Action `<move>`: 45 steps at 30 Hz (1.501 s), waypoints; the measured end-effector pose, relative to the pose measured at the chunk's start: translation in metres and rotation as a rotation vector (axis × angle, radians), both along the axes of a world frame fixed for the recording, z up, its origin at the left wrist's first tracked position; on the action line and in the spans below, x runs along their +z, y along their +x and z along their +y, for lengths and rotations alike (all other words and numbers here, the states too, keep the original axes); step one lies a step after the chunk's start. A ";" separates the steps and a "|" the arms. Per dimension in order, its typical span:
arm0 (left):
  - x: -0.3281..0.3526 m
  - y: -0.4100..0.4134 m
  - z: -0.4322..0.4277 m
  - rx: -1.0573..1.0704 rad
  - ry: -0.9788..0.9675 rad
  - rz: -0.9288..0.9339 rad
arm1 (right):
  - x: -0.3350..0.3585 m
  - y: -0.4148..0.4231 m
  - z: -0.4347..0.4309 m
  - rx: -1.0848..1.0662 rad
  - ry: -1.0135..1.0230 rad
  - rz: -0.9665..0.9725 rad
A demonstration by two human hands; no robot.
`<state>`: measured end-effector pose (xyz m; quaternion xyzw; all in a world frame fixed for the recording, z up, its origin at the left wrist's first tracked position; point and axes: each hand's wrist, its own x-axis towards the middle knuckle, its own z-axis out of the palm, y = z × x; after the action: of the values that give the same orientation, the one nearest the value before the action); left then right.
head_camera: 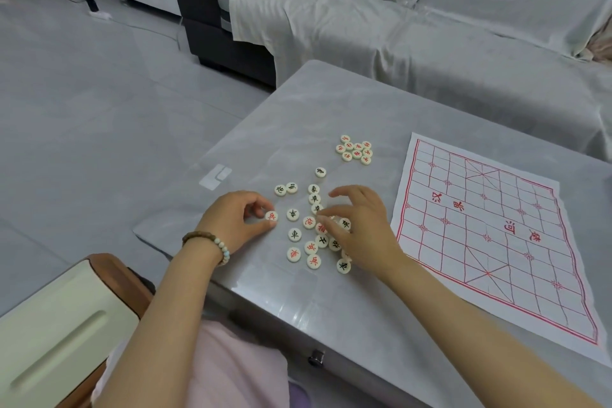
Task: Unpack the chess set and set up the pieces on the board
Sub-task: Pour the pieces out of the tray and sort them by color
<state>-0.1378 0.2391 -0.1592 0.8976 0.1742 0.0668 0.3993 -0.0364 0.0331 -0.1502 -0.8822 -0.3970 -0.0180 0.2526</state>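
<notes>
Several cream round chess pieces point(294, 234) with red or black characters lie scattered on the grey table point(331, 116). A tight cluster of red-marked pieces point(354, 149) sits farther back. The white cloth board point(490, 235) with red grid lines lies flat to the right, with no pieces on it. My left hand point(238, 219) pinches one red-marked piece point(271, 216) between thumb and fingers at the left edge of the scatter. My right hand point(361, 228) rests over the right side of the scatter, its curled fingertips touching pieces and hiding some beneath it.
A sofa point(430, 26) under a grey cover stands just behind the table. A dark chair base point(225, 30) is at the back left. A pale green armrest point(56, 331) sits near my left elbow. The table's front edge runs diagonally below my arms.
</notes>
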 end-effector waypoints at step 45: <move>-0.002 0.042 -0.026 -0.526 0.477 0.126 | -0.001 0.001 -0.053 0.133 -0.156 0.262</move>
<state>-0.0963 0.2134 -0.1612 0.9820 -0.0591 -0.0549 0.1706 -0.0352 -0.0194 -0.1509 -0.8656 -0.4184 0.1449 0.2337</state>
